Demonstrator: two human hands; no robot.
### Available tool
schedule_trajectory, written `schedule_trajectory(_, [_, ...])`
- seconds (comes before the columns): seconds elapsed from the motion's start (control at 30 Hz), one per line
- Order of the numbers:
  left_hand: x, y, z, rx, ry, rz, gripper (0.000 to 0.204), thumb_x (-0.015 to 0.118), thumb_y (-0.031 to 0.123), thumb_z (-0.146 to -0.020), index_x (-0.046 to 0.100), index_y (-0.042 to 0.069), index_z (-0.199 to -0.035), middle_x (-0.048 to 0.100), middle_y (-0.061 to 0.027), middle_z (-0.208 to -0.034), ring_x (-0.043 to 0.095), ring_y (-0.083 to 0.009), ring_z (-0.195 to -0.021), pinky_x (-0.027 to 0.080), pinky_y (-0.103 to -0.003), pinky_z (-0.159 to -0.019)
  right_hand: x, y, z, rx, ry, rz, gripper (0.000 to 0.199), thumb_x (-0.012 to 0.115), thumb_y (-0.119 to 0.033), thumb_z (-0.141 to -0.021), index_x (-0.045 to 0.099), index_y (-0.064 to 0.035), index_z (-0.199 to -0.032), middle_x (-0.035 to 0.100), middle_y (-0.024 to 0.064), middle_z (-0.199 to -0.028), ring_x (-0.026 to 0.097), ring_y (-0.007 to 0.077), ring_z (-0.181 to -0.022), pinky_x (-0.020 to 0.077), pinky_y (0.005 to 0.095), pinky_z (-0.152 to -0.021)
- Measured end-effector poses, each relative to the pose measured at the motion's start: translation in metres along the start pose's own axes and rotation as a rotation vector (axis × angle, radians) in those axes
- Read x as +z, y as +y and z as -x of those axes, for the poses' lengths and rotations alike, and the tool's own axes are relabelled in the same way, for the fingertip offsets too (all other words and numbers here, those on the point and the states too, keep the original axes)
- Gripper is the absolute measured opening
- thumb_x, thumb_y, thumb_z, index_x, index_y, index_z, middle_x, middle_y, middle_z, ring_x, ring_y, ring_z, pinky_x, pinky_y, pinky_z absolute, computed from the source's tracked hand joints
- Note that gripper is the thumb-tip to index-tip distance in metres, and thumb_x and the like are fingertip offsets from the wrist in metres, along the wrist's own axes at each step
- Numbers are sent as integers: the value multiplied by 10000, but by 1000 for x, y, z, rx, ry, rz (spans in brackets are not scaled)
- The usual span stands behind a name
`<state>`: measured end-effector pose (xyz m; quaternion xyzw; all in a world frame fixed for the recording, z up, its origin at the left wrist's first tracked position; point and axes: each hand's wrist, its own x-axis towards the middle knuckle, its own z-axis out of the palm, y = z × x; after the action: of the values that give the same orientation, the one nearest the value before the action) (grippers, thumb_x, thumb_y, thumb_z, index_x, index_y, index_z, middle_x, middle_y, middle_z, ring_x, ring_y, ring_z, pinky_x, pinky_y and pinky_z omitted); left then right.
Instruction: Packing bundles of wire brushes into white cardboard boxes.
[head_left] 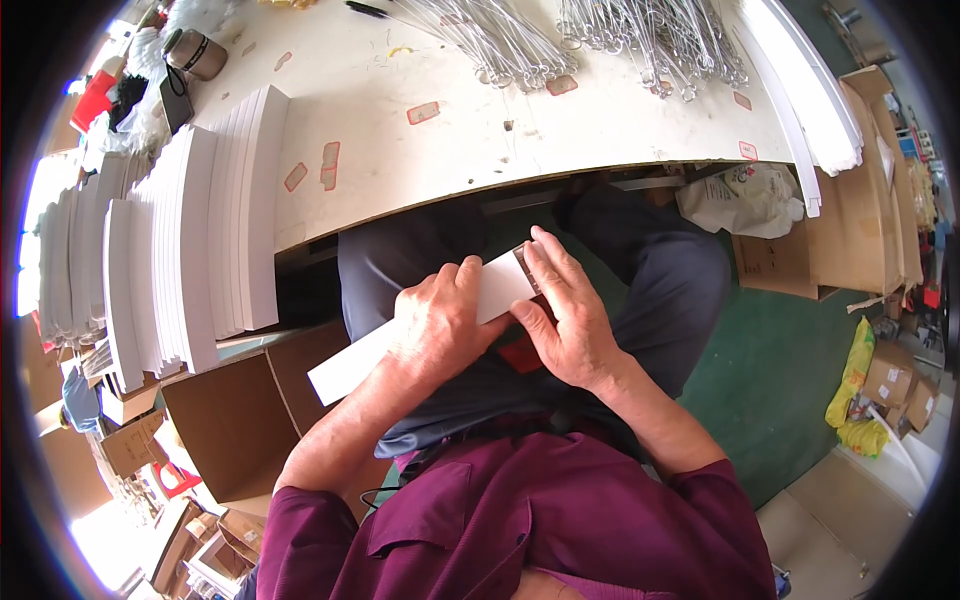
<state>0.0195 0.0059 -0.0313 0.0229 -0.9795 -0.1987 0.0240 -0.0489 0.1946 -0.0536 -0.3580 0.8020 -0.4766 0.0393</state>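
A long, narrow white cardboard box (350,370) lies slantwise over my lap, its far end up to the right. My left hand (435,320) is wrapped round its middle, fingers across the top face. At the far end, my right hand (572,320) presses its fingers along the edge, with the thumb at the near side. A dark strip (527,265) shows at that end beside the right fingers; whether it is an opening or something inside cannot be made out.
Bundles of thin wire brushes with ring ends (515,60) lie across the far side of the white table (400,150). White flat cartons (190,240) stand stacked at left, more (815,90) at right. An open cardboard box (225,420) sits lower left, a plastic bag (745,200) under the table's right.
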Motion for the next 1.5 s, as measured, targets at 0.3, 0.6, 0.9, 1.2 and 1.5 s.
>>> schedule_trajectory(0.3, [-1,-4,3,-29,-19,43,742,906,513,-701,635,-6,-1157,719,-144,-914,743,-315,-819,605,-432,-692,-6,-3,-3,120,-62,-106,360,577,-164,-1066,627,53,-1349,633,236,-1368,656,330,-1222,537,380,-1007])
schedule_trajectory(0.6, [-10,4,2,-31,-55,119,705,911,454,-729,630,-1,-1188,735,-166,-950,753,-330,-845,610,-430,-692,-27,5,-3,367,-286,-625,344,518,-84,-1051,622,55,-1348,754,136,-961,704,162,-825,563,293,-782])
schedule_trajectory(0.9, [-19,9,-1,-61,-160,368,690,839,250,-812,527,49,-1394,723,-227,-1113,743,-387,-988,618,-444,-831,-24,-10,-8,369,-194,-566,351,495,-54,-1059,589,48,-1381,745,123,-957,707,147,-848,573,286,-790])
schedule_trajectory(1.2, [-23,11,-5,-95,-227,506,745,817,192,-789,465,129,-1442,713,-211,-1144,731,-392,-1021,612,-453,-854,-11,-14,0,523,-3,-680,310,548,-48,-1038,610,45,-1328,720,54,-820,659,82,-699,530,247,-638])
schedule_trajectory(1.5, [-5,11,0,-72,-206,453,664,843,157,-777,506,131,-1348,715,-191,-1119,739,-385,-999,619,-442,-819,-7,-13,-4,301,-13,-297,259,631,-117,-1021,673,53,-1213,720,159,-773,718,214,-648,532,319,-574])
